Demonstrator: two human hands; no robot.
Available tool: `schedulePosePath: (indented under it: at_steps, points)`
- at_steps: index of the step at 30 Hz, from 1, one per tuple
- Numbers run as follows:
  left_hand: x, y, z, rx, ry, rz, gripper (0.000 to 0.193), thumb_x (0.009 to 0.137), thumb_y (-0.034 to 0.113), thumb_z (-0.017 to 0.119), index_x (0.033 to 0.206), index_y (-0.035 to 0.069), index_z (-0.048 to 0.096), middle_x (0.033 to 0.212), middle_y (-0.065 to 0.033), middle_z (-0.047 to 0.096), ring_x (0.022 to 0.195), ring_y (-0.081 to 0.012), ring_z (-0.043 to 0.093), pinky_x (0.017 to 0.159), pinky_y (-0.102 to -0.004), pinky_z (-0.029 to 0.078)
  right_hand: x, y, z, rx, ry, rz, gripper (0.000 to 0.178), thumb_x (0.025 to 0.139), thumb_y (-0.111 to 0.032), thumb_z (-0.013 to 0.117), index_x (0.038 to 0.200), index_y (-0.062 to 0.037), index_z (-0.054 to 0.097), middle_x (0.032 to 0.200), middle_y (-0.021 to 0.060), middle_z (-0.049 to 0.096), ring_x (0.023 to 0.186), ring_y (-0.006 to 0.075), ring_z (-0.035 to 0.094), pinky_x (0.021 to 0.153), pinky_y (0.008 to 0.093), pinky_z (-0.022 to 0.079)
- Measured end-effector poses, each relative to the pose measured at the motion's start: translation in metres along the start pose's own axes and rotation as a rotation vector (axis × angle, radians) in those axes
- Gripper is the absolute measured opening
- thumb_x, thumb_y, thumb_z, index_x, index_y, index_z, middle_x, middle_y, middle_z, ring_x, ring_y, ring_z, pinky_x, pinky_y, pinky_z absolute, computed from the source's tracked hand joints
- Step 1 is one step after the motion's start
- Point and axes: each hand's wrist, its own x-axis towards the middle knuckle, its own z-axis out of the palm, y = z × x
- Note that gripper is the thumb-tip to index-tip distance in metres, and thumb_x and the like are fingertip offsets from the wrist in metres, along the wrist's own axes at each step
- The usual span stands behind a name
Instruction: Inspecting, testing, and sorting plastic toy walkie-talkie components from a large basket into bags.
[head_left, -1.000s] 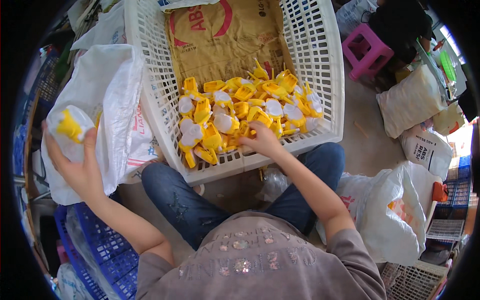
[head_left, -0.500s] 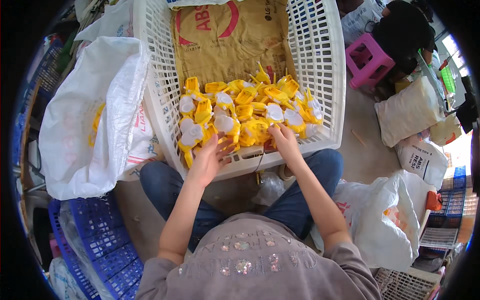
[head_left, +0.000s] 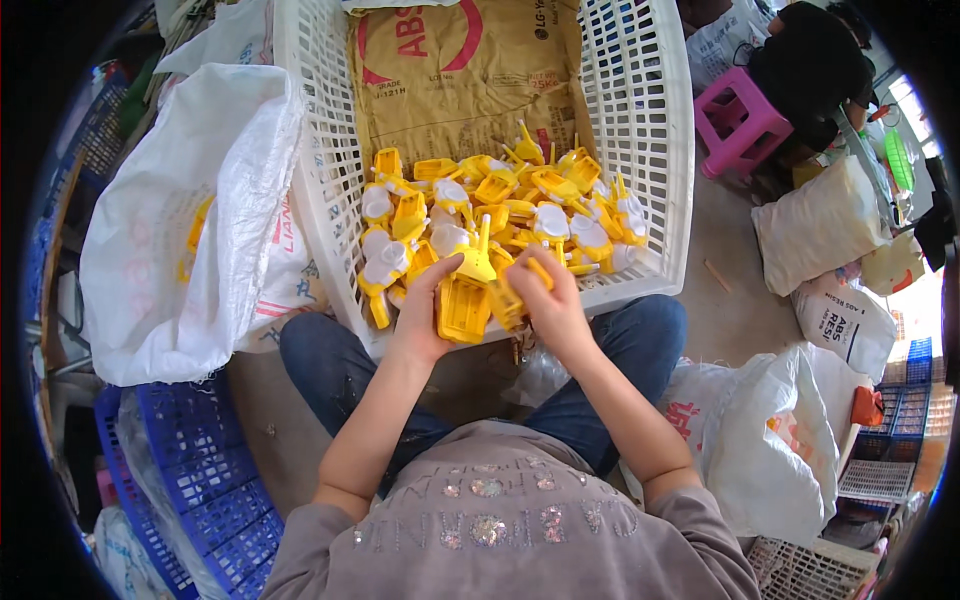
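In front of me a white slatted plastic basket (head_left: pixel 640 110) holds a heap of yellow plastic parts (head_left: pixel 410 215), several with round white pieces. Above the basket's near rim, my left hand (head_left: pixel 424 318) is closed on a yellow plastic part (head_left: pixel 464 310) with a hollow box-like end and a thin stem pointing away from me. Close beside it, my right hand (head_left: pixel 556 305) grips another yellow plastic part (head_left: pixel 508 302), slightly blurred and partly covered by the fingers. The two held parts are next to each other; whether they touch I cannot tell.
A brown paper sack (head_left: pixel 460 90) lines the basket's far side. White woven sacks stand at left (head_left: pixel 150 250) and right (head_left: pixel 770 450). Blue crates (head_left: pixel 215 480) lie at lower left. Farther right are a pink stool (head_left: pixel 740 120) and a person in black (head_left: pixel 810 65).
Both hands have lifted yellow parts from the near side of the heap and drawn them toward me. The left hand, open before, now holds one.
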Motion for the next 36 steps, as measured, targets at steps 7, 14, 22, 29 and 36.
schedulePosePath:
  at_steps: [7, 14, 22, 29, 36]
  points:
    - [-0.014, -0.008, 0.022, 0.048, 0.016, 0.097, 0.037, 0.092, 0.035, 0.042, 0.117, 0.008, 0.049, 0.110, -0.0077, 0.057, 0.097, -0.0171, 0.058, 0.080, -0.0321, 0.050, -0.001, 0.005, 0.025, -0.746, 0.034, -0.316, 0.017, 0.081, -0.023, 0.055, 0.080, -0.0067, 0.051, 0.063, 0.0186, 0.057, 0.059, 0.0353, 0.057, 0.052, 0.0427, 0.045]
    - [-0.016, -0.025, 0.033, 0.190, 0.232, 0.424, 0.037, 0.092, 0.033, 0.043, 0.120, 0.009, 0.047, 0.112, -0.0034, 0.055, 0.100, -0.0149, 0.055, 0.084, -0.0284, 0.046, 0.003, -0.004, 0.026, -0.748, 0.081, -0.457, 0.017, 0.079, -0.021, 0.057, 0.077, -0.0068, 0.049, 0.059, 0.0159, 0.055, 0.055, 0.0338, 0.056, 0.049, 0.0421, 0.044]
    - [-0.019, -0.031, 0.032, -0.028, 0.296, 0.622, 0.040, 0.093, 0.039, 0.037, 0.121, 0.011, 0.042, 0.114, -0.0030, 0.051, 0.105, -0.0150, 0.051, 0.088, -0.0301, 0.043, 0.027, -0.006, 0.045, -0.775, 0.092, -0.555, 0.016, 0.078, -0.021, 0.058, 0.079, -0.0072, 0.049, 0.057, 0.0142, 0.055, 0.053, 0.0316, 0.056, 0.046, 0.0402, 0.043]
    - [-0.023, -0.001, 0.032, 0.027, 0.256, 0.547, 0.038, 0.093, 0.037, 0.039, 0.119, 0.010, 0.046, 0.112, -0.0026, 0.052, 0.104, -0.0142, 0.052, 0.089, -0.0296, 0.043, 0.024, -0.011, 0.051, -0.762, 0.010, -0.489, 0.019, 0.083, -0.022, 0.055, 0.088, -0.0059, 0.046, 0.060, 0.0160, 0.056, 0.057, 0.0329, 0.057, 0.050, 0.0416, 0.044]
    - [-0.027, 0.000, 0.042, 0.125, 0.258, 0.490, 0.037, 0.092, 0.036, 0.044, 0.119, 0.010, 0.046, 0.110, -0.0020, 0.052, 0.102, -0.0129, 0.052, 0.087, -0.0297, 0.044, 0.008, -0.014, 0.042, -0.649, 0.016, -0.489, 0.018, 0.086, -0.019, 0.052, 0.088, -0.0039, 0.042, 0.065, 0.0184, 0.055, 0.061, 0.0359, 0.056, 0.053, 0.0428, 0.043]
